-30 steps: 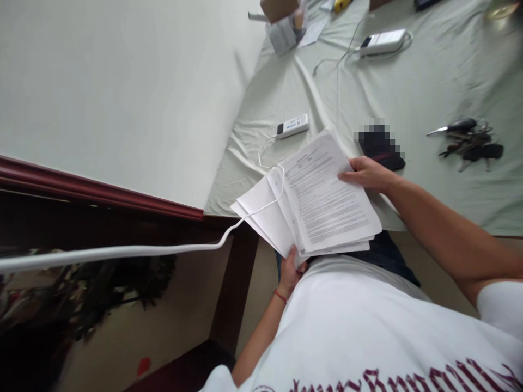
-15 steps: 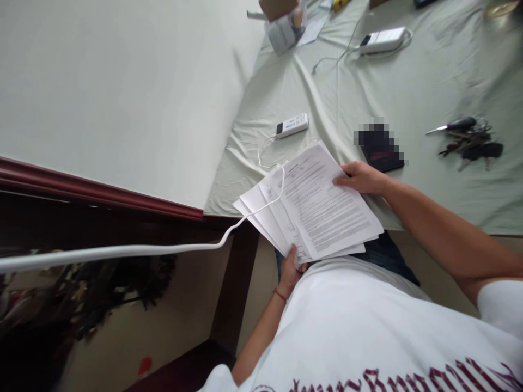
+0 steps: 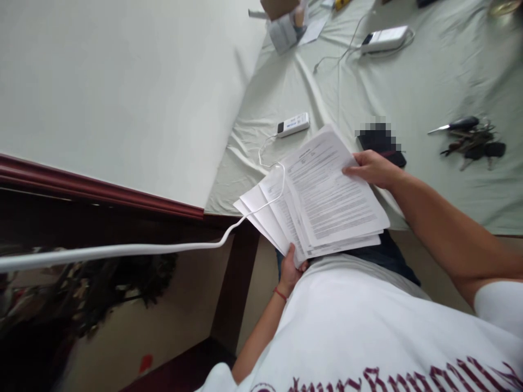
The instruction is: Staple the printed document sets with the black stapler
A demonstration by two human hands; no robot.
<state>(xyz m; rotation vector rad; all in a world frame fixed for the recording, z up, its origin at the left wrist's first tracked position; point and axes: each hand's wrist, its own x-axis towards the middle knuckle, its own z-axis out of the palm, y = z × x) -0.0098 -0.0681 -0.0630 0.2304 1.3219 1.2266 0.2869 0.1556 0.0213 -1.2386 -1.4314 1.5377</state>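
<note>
A fanned bunch of printed papers (image 3: 335, 190) is held between my two hands above the near edge of the cloth-covered table. My left hand (image 3: 291, 270) is closed on the bottom corner of the bunch, thumb on top, close to my shirt. At the right edge of the top sheet, my right hand (image 3: 373, 167) pinches the paper; its fingers underneath are hidden. The sheets spread out leftward beneath the top one. A white cable (image 3: 183, 249) passes in front of their left part.
On the pale green cloth (image 3: 441, 71) lie a small white device (image 3: 293, 124), a larger white device with a cable (image 3: 385, 39), a dark, partly blurred-out object (image 3: 382, 146) and a bunch of keys (image 3: 476, 142). A white panel (image 3: 122, 98) with a dark red edge stands left.
My right hand has moved slightly up and to the right, sliding the top sheet with it, so more of the pages beneath show. My left hand has stayed in place.
</note>
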